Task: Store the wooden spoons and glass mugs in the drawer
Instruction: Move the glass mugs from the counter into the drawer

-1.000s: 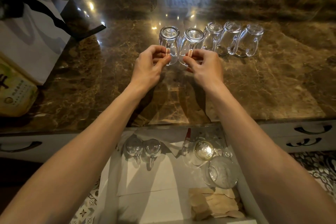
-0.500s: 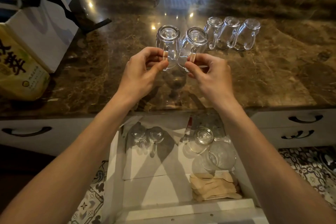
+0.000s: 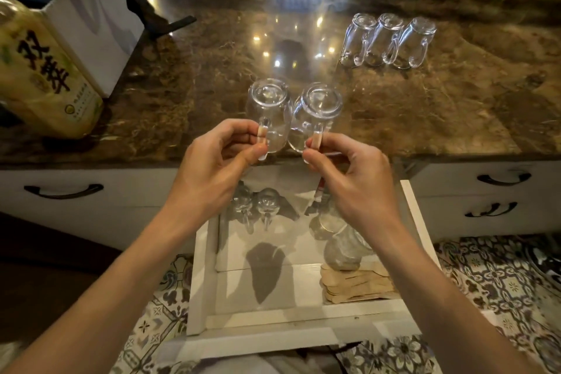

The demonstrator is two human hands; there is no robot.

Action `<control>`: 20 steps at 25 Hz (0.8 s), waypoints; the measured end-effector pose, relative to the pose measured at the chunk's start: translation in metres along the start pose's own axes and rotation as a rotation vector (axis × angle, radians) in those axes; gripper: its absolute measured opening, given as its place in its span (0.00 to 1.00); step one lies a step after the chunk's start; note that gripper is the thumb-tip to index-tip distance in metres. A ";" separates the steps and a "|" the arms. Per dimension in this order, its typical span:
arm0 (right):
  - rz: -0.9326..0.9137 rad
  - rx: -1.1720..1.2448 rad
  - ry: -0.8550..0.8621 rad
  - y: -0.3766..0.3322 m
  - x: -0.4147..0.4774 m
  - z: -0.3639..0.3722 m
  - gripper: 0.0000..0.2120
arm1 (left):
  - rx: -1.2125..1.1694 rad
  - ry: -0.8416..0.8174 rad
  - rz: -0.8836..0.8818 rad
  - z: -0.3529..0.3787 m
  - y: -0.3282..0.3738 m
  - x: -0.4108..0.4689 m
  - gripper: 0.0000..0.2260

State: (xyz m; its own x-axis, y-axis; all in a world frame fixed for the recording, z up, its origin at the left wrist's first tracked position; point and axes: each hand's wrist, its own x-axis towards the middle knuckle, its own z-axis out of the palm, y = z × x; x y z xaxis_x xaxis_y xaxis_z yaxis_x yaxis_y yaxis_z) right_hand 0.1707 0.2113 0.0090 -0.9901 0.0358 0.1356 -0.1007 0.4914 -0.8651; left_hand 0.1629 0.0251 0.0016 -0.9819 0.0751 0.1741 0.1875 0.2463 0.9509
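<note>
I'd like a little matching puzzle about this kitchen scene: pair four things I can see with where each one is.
Things:
1 wooden spoons
2 row of three mugs
3 yellow bottle
4 mug in the left hand

Places:
A upside down on the counter, right side
B held up by its handle
C front right of the open drawer
D counter's far left

Pairs: 1-C, 2-A, 3-D, 4-B.
</note>
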 end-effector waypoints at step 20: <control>0.261 -0.130 -0.245 0.091 -0.086 0.063 0.03 | 0.045 -0.053 -0.496 0.026 -0.091 -0.097 0.07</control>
State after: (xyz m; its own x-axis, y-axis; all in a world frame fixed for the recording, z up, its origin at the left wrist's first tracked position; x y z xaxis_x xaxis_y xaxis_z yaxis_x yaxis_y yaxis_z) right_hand 0.2409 0.1982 -0.1113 -0.9765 -0.0269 -0.2139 0.1554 0.5999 -0.7848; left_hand 0.2415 0.0204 -0.1079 -0.9503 -0.0126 -0.3109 -0.2997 0.3060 0.9036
